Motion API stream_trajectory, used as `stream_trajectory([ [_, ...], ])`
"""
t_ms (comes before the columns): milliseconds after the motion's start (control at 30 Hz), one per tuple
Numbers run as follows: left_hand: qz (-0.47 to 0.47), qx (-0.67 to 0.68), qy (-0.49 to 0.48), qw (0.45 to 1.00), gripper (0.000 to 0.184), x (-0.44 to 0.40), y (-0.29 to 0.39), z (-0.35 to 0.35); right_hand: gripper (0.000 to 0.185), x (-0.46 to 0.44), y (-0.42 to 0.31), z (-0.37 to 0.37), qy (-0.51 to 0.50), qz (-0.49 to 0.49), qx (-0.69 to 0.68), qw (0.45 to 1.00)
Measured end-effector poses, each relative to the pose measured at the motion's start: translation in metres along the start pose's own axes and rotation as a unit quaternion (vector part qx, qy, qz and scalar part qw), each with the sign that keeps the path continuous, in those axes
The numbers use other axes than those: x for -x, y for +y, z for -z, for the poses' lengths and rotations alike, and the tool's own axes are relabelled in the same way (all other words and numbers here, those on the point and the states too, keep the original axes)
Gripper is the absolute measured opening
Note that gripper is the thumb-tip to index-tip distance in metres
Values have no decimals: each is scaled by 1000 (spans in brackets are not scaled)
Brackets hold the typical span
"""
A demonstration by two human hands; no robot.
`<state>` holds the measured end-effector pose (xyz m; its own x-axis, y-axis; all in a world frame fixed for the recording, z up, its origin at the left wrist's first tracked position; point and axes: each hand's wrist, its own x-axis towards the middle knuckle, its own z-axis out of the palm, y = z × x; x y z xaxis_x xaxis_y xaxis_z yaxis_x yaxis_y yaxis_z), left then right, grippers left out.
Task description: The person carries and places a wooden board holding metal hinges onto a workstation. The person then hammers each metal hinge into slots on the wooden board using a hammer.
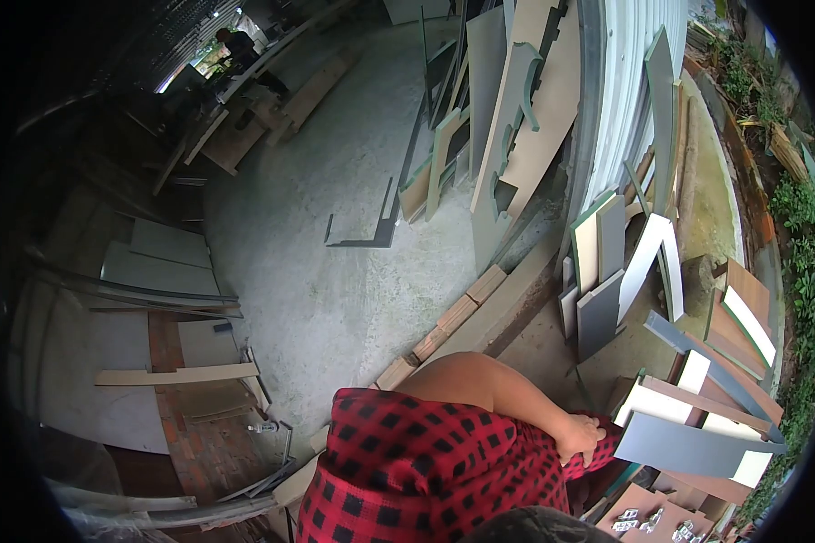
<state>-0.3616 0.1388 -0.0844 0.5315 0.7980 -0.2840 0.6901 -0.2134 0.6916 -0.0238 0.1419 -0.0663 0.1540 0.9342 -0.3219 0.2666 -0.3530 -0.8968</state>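
My left hand (578, 440) rests on red-and-black checked cloth (426, 443) at the lower middle, its bare arm reaching in from the left. Its fingers look loosely bent and somewhat apart, with no object visible in them. Just right of the hand lies a pile of board offcuts, with a grey strip (684, 445) on top and white and brown strips (706, 403) under it. Below the pile is a brown board (652, 516) with several metal hinges (650, 520) on it. My right hand is not seen.
Grey and white offcuts (599, 312) lean by the corrugated wall (620, 100). Tall panels (539, 118) stand along the concrete floor (317, 299). A brick-edged sill (457, 312) borders it. Planks (177, 375) lie at left. Another person (237, 47) stands far back. Plants (797, 199) grow at right.
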Motion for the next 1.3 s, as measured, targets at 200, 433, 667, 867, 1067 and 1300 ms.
stream_trajectory([
  [200,-6,0,-4,1000,60,1,2,0,47,2,-3,-2,-5,3,-11,1000],
  [433,-9,-17,-5,1000,60,0,3,1,45,2,-9,-5,-13,11,-25,1000],
  [667,-20,-22,-10,1000,62,-5,1,-4,44,2,-12,-12,-23,19,-44,999],
  [867,-38,-39,-16,998,63,-11,-6,-9,43,2,-15,-15,-26,28,-61,997],
  [1067,-38,-57,-10,998,62,-11,0,-9,42,4,-16,-17,-26,35,-78,996],
  [1300,-33,-61,-26,997,62,-12,2,-9,41,4,-20,-23,-29,44,-97,994],
])
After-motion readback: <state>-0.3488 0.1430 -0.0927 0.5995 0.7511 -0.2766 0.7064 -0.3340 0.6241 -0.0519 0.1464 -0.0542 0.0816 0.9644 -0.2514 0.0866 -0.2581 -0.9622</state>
